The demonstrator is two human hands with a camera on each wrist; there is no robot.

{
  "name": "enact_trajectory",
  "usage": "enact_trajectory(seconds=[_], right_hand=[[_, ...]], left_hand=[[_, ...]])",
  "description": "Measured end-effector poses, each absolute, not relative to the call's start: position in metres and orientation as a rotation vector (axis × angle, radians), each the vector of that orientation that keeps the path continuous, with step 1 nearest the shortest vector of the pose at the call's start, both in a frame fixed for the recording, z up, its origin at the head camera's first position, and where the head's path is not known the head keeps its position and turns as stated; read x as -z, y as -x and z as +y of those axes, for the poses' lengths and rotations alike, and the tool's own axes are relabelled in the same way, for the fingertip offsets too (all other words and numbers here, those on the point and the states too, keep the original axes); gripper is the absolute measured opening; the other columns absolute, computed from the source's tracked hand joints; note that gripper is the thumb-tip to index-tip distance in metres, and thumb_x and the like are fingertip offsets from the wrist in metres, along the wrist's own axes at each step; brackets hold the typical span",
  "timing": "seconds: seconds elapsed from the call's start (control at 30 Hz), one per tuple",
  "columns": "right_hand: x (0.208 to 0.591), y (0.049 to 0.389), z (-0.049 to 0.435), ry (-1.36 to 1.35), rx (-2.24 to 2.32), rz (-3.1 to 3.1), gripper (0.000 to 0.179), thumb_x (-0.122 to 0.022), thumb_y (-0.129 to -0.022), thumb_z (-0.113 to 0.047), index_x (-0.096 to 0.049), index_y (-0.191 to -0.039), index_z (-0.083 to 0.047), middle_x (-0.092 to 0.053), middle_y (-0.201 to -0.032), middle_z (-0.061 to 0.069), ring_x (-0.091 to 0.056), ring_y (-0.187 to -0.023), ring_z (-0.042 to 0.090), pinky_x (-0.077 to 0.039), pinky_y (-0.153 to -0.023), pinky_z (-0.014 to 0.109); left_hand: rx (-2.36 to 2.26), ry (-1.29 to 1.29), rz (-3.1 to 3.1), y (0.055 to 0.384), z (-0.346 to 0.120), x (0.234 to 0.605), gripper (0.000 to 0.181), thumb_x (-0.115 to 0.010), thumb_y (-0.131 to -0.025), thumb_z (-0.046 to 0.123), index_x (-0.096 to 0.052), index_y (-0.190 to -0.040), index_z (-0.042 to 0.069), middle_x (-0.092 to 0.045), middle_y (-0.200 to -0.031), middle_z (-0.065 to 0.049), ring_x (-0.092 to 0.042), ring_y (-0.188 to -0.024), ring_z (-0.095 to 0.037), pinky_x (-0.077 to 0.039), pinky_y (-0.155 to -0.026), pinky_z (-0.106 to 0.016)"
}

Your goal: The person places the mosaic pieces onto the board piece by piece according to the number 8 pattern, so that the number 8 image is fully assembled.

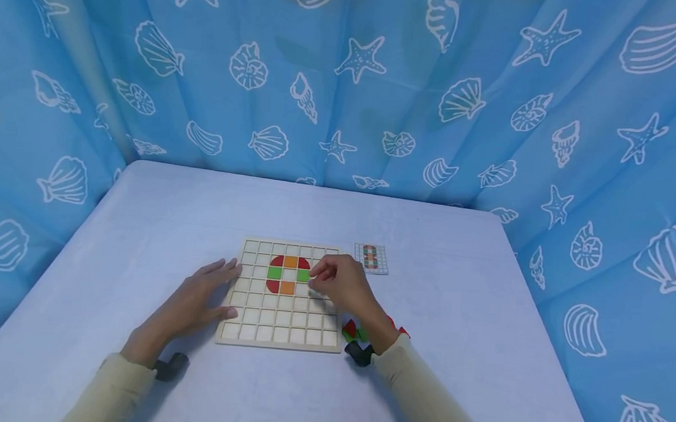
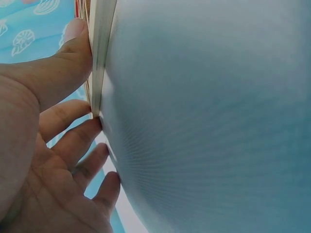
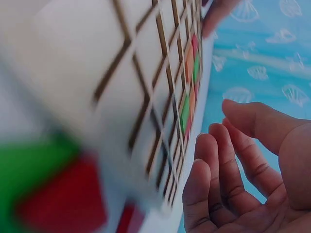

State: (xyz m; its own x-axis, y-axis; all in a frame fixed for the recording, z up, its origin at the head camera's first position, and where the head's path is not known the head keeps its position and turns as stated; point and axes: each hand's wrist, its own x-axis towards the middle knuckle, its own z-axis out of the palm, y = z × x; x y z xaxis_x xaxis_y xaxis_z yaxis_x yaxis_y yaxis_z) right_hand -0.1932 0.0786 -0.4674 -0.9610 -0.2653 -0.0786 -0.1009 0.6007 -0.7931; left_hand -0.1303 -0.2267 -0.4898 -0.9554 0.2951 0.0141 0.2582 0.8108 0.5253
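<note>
A light wooden grid board (image 1: 281, 339) lies on the table. Its upper middle holds a ring of tiles: red rounded tiles (image 1: 272, 286), orange squares (image 1: 287, 288) and green squares (image 1: 275, 273). My left hand (image 1: 201, 296) rests at the board's left side, thumb on the edge and fingers spread, as the left wrist view also shows. Over the right part of the board hovers my right hand (image 1: 340, 283), just right of the green tile. Its fingers are loosely bent, the thumb tip close to the index tip; in the right wrist view I see nothing between them.
A small pattern card (image 1: 371, 258) with a coloured grid lies beyond the board's right corner. Loose red and green pieces (image 1: 350, 328) sit right of the board, partly hidden under my right wrist. A blue shell-print curtain (image 1: 354, 98) hangs behind the white-covered table (image 1: 454, 273).
</note>
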Motion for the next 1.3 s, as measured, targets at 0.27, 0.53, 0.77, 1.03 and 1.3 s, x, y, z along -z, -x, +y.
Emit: enact_trajectory(seconds=[0.27,0.53,0.77,1.03,1.3], right_hand=[[0.466,0.184,0.125,0.038,1.198,2.665,0.014,-0.087,-0.088,-0.012,-0.079,-0.099,-0.017,-0.071,-0.087,0.0,-0.065,-0.079,0.018,-0.056,-0.065,0.028],[0.478,0.179,0.14,0.009,1.073,2.702,0.017,-0.09,-0.085,-0.014,-0.079,-0.096,-0.018,-0.068,-0.086,0.002,-0.061,-0.078,0.019,-0.053,-0.063,0.026],[0.484,0.179,0.139,0.118,1.041,2.739,0.022,-0.089,-0.085,-0.011,-0.071,-0.094,-0.019,-0.065,-0.086,0.0,-0.06,-0.078,0.018,-0.052,-0.065,0.027],[0.48,0.177,0.138,0.253,1.162,2.738,0.016,-0.08,-0.094,-0.009,-0.069,-0.095,-0.02,-0.066,-0.089,-0.002,-0.06,-0.08,0.016,-0.053,-0.07,0.027],[0.476,0.175,0.134,0.168,1.325,2.631,0.014,-0.082,-0.093,-0.009,-0.084,-0.098,-0.022,-0.076,-0.103,-0.005,-0.068,-0.084,0.014,-0.059,-0.076,0.027]], left_hand=[[-0.825,-0.437,2.917,0.13,-0.225,0.488,0.09,-0.089,-0.086,0.026,-0.045,-0.161,0.005,-0.041,-0.169,-0.02,-0.033,-0.156,-0.05,-0.035,-0.122,-0.071],[-0.823,-0.427,2.918,0.13,-0.224,0.488,0.09,-0.09,-0.085,0.026,-0.045,-0.161,0.005,-0.041,-0.169,-0.02,-0.033,-0.156,-0.05,-0.036,-0.121,-0.072],[-0.828,-0.42,2.921,0.13,-0.224,0.489,0.091,-0.09,-0.085,0.025,-0.045,-0.161,0.006,-0.042,-0.168,-0.02,-0.033,-0.156,-0.05,-0.036,-0.121,-0.071],[-0.825,-0.43,2.928,0.13,-0.224,0.489,0.091,-0.091,-0.085,0.025,-0.045,-0.161,0.006,-0.042,-0.168,-0.02,-0.034,-0.156,-0.049,-0.037,-0.121,-0.07],[-0.818,-0.428,2.929,0.13,-0.224,0.489,0.09,-0.09,-0.085,0.026,-0.045,-0.161,0.005,-0.042,-0.169,-0.019,-0.033,-0.157,-0.049,-0.036,-0.122,-0.07]])
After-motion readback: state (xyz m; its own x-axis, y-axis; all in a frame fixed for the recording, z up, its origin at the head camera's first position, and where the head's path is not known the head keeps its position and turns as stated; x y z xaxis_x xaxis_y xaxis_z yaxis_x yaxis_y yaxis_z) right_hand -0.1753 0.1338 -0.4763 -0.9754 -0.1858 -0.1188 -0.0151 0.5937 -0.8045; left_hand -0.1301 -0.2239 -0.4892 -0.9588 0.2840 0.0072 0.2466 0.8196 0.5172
